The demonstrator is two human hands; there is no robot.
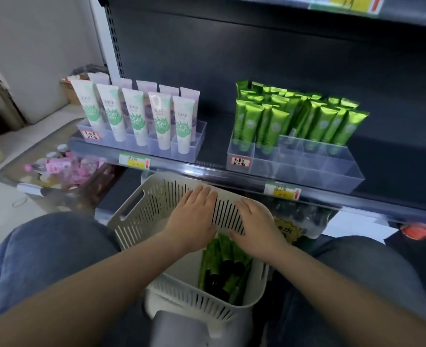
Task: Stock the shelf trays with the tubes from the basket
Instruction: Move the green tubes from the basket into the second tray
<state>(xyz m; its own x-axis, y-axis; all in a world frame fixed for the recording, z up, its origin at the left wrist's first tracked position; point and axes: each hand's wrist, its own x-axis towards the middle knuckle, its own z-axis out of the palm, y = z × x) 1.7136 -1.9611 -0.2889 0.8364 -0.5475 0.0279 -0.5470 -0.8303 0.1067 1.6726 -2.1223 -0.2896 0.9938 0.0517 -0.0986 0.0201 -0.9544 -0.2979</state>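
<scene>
Yellow sign under the shelf reads 水 — price tags carry red arrows, digits too blurred.

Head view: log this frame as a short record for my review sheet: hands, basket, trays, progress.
left hand: flat against the basket's far wall, holding nothing
right hand: beside it on the same wall, holding nothing
basket: white, slotted; loose green tubes lie inside
right tray: clear; standing green tubes at back, several front compartments empty
left tray: white tubes upright
progress: stocking unfinished
</scene>
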